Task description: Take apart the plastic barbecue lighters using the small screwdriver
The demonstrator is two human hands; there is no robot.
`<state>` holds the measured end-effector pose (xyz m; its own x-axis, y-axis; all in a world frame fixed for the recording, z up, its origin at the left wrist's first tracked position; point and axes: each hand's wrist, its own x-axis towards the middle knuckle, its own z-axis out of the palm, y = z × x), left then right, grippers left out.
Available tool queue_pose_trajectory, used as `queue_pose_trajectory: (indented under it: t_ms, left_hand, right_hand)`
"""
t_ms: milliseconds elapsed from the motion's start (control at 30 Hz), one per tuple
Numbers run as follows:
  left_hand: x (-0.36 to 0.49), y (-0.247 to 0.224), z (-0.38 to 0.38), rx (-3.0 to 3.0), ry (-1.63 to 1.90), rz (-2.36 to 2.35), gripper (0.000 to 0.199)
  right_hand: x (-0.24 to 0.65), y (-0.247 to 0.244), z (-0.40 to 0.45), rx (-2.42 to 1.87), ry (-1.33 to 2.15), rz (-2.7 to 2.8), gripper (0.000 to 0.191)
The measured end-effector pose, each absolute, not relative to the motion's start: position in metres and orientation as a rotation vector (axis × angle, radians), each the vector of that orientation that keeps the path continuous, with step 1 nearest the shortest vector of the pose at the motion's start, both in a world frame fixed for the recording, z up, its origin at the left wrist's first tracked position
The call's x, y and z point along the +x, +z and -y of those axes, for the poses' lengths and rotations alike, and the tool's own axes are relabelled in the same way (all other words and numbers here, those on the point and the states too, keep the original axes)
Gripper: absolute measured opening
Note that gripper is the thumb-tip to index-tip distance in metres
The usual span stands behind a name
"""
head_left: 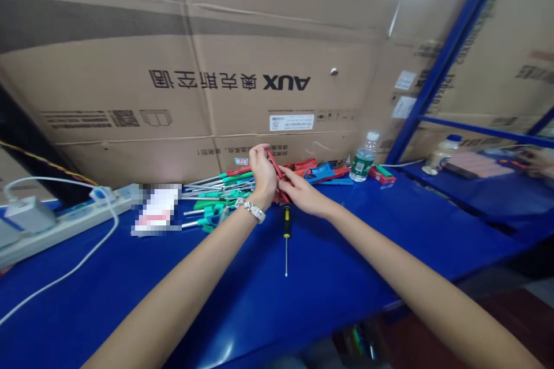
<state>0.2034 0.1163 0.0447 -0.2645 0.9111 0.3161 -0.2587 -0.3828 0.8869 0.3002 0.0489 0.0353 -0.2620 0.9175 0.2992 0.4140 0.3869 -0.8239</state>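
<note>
My left hand (263, 177), a bracelet on its wrist, is closed around a long narrow red piece (274, 162) that stands tilted above the table. Against the lower part of that piece, the fingers of my right hand (303, 193) are pressed together, partly hiding it. The exact kind of the piece cannot be made out. Just below both hands, a screwdriver (287, 225) with a black and yellow handle lies on the blue table (337, 277), its tip towards me. Left of my hands are several metal-shafted tools with green handles (212, 207). Red and blue pieces (324, 173) lie behind my right hand.
A large cardboard box (242, 29) walls off the back. Right of the pile stand a water bottle (363, 158) and a small red box (381, 175). At left are a power strip (99, 210) with a white cable and a blurred-out card (156, 209). A blue post (445, 63) rises at right.
</note>
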Motion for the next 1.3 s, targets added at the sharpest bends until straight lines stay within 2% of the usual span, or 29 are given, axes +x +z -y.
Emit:
queue_pose_trajectory:
  t_ms: [67,167,333,400,500,600,733,967,1167,1300]
  left_hand:
    - [0.217,0.046,-0.117,1.092,1.753,-0.920,0.021]
    - [0.234,0.044,-0.122,1.202,1.626,-0.887,0.023]
    - [0.245,0.034,-0.142,1.646,1.512,-0.982,0.025]
    - [0.244,0.033,-0.149,1.869,1.365,-1.064,0.029]
    - [0.242,0.032,-0.154,2.095,1.131,-1.177,0.031]
    - [0.239,0.031,-0.153,2.196,1.046,-1.212,0.028]
    - [0.236,0.027,-0.146,2.304,0.939,-1.207,0.029]
    - [0.218,0.033,-0.135,2.428,0.912,-1.152,0.031]
    - [0.182,0.036,-0.119,2.438,1.081,-1.084,0.024]
    - [0.144,0.031,-0.095,2.417,1.158,-1.097,0.021]
  right_hand:
    - [0.322,0.037,-0.046,-1.194,0.798,1.880,0.049]
    - [0.356,0.038,-0.048,-1.306,0.616,1.948,0.054]
    - [0.409,0.043,-0.071,-1.595,0.122,2.082,0.047]
    - [0.424,0.045,-0.085,-1.783,-0.075,2.112,0.046]
    - [0.433,0.047,-0.105,-1.853,-0.269,2.197,0.042]
    - [0.430,0.043,-0.118,-1.864,-0.393,2.225,0.043]
    - [0.423,0.032,-0.122,-1.906,-0.414,2.245,0.048]
    - [0.429,0.021,-0.115,-1.877,-0.221,2.102,0.059]
    - [0.409,0.013,-0.094,-1.585,-0.211,2.058,0.043]
    - [0.373,0.000,-0.076,-1.328,-0.083,2.147,0.032]
